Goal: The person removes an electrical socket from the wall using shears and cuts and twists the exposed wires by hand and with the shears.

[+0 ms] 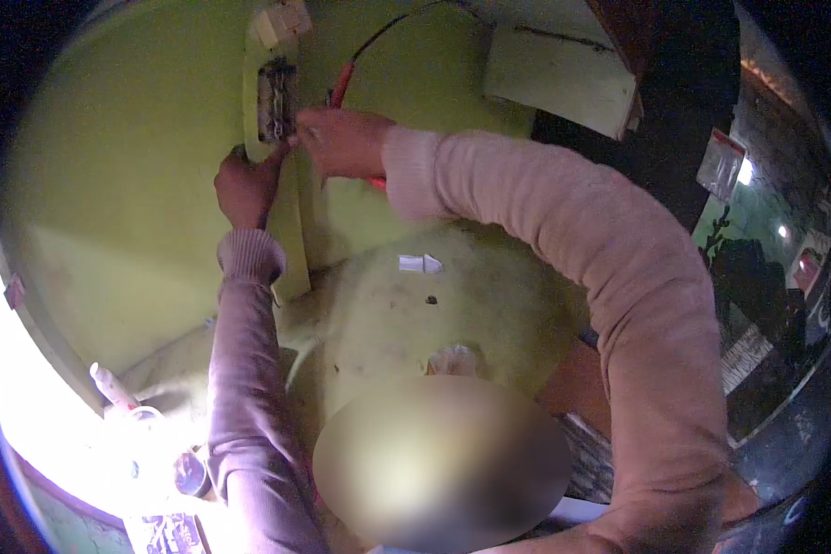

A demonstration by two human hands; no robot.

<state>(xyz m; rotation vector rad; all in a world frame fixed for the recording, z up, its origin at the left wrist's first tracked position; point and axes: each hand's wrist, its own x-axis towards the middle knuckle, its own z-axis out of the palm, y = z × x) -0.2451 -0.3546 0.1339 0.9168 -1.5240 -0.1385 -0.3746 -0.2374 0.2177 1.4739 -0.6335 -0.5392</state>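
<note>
High on the green wall, an open switch box [275, 102] shows metal parts and wiring inside. My right hand [346, 143] is at its lower right edge, fingertips pinched together; what lies between them is too small to make out. My left hand [246, 189] is just below the box, fingers bent, with one digit reaching right to meet the right fingertips. Anything it grips is hidden. Behind my right hand rises a red handle [342, 85] with a black cable. Another red piece [377, 183] shows under the right wrist; whether they belong together I cannot tell.
Above the open box is a small white box [283, 23]. A larger pale box [563, 78] juts out at the upper right. A white slip [420, 264] lies on the surface below. A bottle [113, 386] stands in bright light at lower left. A blurred oval covers the bottom middle.
</note>
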